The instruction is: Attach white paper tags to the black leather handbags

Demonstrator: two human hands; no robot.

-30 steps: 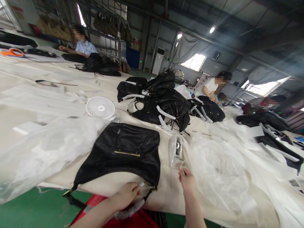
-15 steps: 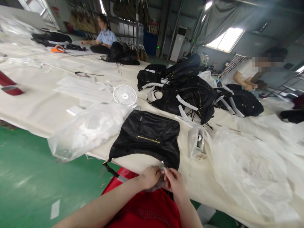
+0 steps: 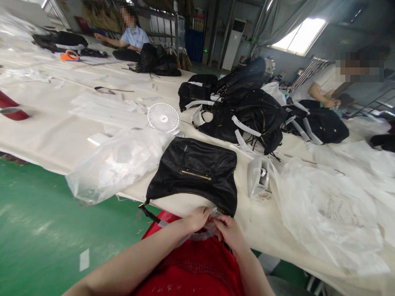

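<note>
A black leather bag (image 3: 197, 166) with a gold zipper lies flat at the table's near edge, its strap hanging over the edge at the left. Both hands meet just below the bag's lower right corner. My left hand (image 3: 200, 218) has its fingers closed on translucent wrapping (image 3: 203, 235) around the strap. Close beside it, my right hand (image 3: 225, 227) pinches the same wrapping with curled fingers. The strap under the wrapping is mostly hidden.
A crumpled plastic bag (image 3: 117, 164) and a white fan (image 3: 163, 118) are at the left. A tape dispenser (image 3: 259, 181) and plastic sheets (image 3: 327, 213) lie right. Black bags (image 3: 247, 115) are piled behind. Two people (image 3: 134, 37) (image 3: 324, 88) work across the table.
The view has shifted slightly. Both hands stay together at the strap wrapping, with small finger movements. The seated person across the table has raised a hand a little.
</note>
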